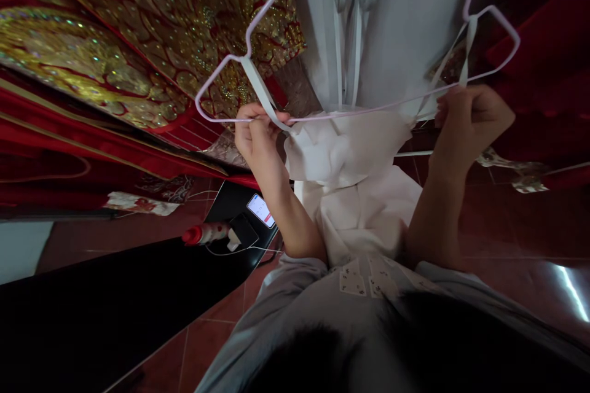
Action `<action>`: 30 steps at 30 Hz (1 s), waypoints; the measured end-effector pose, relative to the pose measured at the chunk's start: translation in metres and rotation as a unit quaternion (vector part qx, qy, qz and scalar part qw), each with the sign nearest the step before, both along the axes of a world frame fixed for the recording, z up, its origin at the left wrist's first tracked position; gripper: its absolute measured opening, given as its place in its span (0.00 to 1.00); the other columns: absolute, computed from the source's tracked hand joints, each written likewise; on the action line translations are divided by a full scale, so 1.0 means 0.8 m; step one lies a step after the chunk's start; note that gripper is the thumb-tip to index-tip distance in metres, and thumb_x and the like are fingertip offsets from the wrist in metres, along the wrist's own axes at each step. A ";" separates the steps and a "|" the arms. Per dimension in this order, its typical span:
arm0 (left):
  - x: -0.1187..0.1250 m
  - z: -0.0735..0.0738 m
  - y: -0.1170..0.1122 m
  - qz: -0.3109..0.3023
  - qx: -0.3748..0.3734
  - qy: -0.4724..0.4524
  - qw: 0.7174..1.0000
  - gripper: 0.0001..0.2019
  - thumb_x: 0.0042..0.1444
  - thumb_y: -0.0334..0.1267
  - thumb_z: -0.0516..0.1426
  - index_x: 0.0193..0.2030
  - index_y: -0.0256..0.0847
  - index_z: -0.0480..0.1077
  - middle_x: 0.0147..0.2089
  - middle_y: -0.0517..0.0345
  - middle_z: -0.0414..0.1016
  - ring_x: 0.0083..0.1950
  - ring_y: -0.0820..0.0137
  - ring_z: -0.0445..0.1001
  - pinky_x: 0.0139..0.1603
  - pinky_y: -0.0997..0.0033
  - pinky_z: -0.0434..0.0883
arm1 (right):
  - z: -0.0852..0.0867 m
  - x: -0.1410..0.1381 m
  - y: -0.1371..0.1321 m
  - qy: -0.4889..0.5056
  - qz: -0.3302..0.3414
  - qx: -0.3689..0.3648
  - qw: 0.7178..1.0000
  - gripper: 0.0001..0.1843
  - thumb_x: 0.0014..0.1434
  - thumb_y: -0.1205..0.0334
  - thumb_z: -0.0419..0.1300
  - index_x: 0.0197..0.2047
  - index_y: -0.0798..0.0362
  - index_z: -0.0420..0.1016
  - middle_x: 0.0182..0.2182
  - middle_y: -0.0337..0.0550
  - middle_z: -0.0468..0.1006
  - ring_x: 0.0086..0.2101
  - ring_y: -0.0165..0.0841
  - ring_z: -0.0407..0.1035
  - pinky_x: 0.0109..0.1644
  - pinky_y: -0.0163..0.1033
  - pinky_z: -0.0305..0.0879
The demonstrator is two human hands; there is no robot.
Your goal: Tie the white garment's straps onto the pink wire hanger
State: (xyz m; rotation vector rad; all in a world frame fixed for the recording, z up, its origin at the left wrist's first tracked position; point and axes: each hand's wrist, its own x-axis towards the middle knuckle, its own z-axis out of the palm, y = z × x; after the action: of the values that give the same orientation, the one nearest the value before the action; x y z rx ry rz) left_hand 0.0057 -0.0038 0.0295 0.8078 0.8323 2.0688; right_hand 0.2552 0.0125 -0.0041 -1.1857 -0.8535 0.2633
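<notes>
A white garment (343,153) with thin straps hangs from a pale lilac hanger (322,117) in front of me. Its left strap (259,85) loops through the notch at the hanger's left side; the right strap (469,49) sits in the notch at the other side. Pinched at the lower end of the left strap, by the hanger's bottom bar, is my left hand (258,135). My right hand (474,113) is closed round the lower end of the right strap, just under the bar. The garment's lower part falls toward my lap.
Red and gold sequined garments (152,31) hang at the left, with dark red cloth (548,61) at the right. On a black surface (138,295) lie a lit phone (261,210), a red-capped bottle (205,234) and a white cable. White straps hang behind the hanger, before a pale panel (405,31).
</notes>
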 end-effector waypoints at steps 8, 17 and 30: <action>0.001 -0.002 0.001 -0.014 -0.041 0.016 0.999 0.16 0.66 0.20 0.48 0.34 0.42 0.68 0.25 0.61 0.75 0.23 0.74 0.70 0.32 0.73 0.69 | 0.035 0.013 0.005 0.075 0.020 0.114 0.990 0.18 0.52 0.66 0.53 0.14 0.48 0.56 0.15 0.35 0.53 0.19 0.24 0.50 0.23 0.33 0.37; -0.008 -0.004 0.004 -0.026 -0.053 0.047 0.997 0.13 0.67 0.22 0.48 0.35 0.44 0.63 0.26 0.61 0.74 0.25 0.72 0.68 0.33 0.69 0.67 | 0.028 0.043 -0.009 0.132 0.083 0.140 0.978 0.12 0.44 0.63 0.66 0.22 0.49 0.63 0.18 0.33 0.60 0.20 0.23 0.47 0.27 0.34 0.31; -0.012 -0.004 0.001 -0.003 -0.048 0.091 0.995 0.12 0.69 0.39 0.61 0.34 0.47 0.64 0.27 0.60 0.71 0.27 0.66 0.68 0.33 0.64 0.67 | 0.073 0.042 -0.066 -0.053 0.047 0.023 0.997 0.13 0.54 0.70 0.64 0.25 0.45 0.85 0.18 0.35 0.71 0.20 0.23 0.55 0.23 0.37 0.40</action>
State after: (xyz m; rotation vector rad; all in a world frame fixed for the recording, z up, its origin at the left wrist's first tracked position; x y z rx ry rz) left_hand -0.0042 -0.0029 0.0260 0.9543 1.0184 1.9542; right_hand 0.2889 -0.0402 0.0547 -1.1264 -1.0054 0.2570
